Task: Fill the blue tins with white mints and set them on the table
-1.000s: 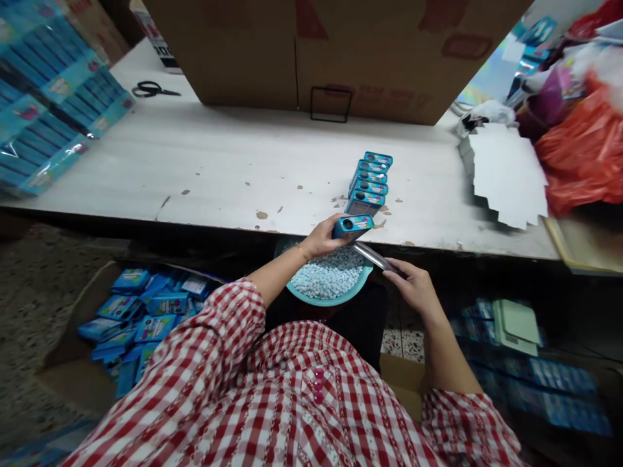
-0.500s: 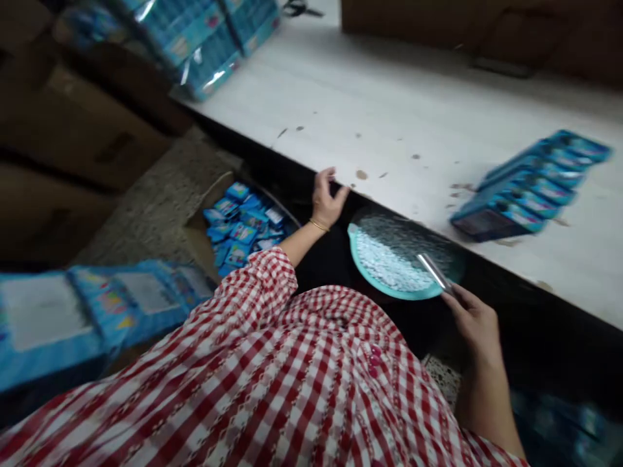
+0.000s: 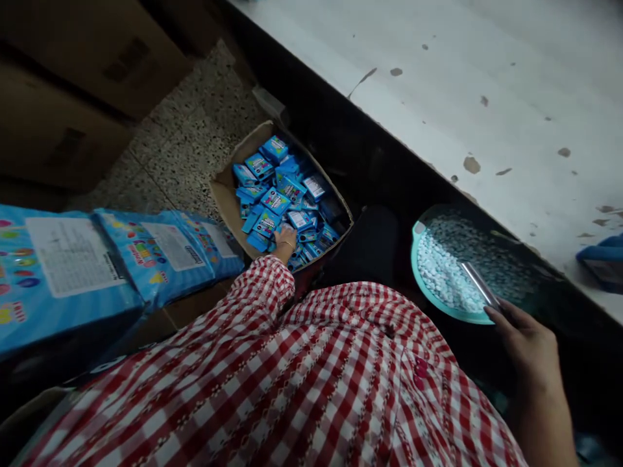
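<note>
My left hand (image 3: 285, 240) reaches into a cardboard carton (image 3: 224, 201) full of small blue printed packs (image 3: 276, 201). Its fingers stretch down onto the packs at the near side, apparently grasping none; the fingertips are partly hard to make out. In my right hand (image 3: 528, 337) is a short, shiny metal tube (image 3: 479, 283), its far end over a turquoise basin (image 3: 424, 288). Small pale, pellet-like pieces (image 3: 448, 263) fill that basin, whose far side lies in the shadow of the table edge.
A white table (image 3: 438, 97) with chipped patches runs diagonally along the upper right. At its right edge stands a blue box (image 3: 603, 263), partly cut off. Large blue printed bags (image 3: 160, 253) lie at my left. Brown cartons (image 3: 97, 58) are stacked beyond the speckled floor (image 3: 180, 139).
My left hand has moved from the table edge down into the carton of blue packs. The view has swung left and down. My right hand still holds the metal tube by the basin.
</note>
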Tool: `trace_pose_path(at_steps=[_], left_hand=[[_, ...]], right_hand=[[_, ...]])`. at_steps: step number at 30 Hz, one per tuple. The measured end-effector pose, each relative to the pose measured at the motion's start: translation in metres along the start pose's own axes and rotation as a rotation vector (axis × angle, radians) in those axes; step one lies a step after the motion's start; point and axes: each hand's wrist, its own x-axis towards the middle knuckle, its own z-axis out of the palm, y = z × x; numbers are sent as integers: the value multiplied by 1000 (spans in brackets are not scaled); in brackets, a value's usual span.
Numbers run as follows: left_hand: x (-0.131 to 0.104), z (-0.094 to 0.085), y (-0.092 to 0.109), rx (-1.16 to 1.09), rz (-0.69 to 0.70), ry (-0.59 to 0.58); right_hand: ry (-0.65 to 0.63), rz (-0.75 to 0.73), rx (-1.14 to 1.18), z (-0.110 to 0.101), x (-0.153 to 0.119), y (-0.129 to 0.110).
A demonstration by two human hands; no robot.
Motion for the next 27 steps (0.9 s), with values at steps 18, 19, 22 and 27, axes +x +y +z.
trace_pose_path(at_steps=[18, 19, 22, 27], left_hand=[[-75, -53, 157, -1046, 540, -144], [-78, -45, 170, -1007, 484, -203], [-88, -28, 187, -735, 458, -260], [-108, -42, 175, -156, 841, -225]], right_hand=[[-14, -29, 152, 13, 8, 34], [-1, -37, 133, 10, 7, 40], [19, -60, 106, 2, 5, 58], [-17, -108, -57, -9, -2, 63]])
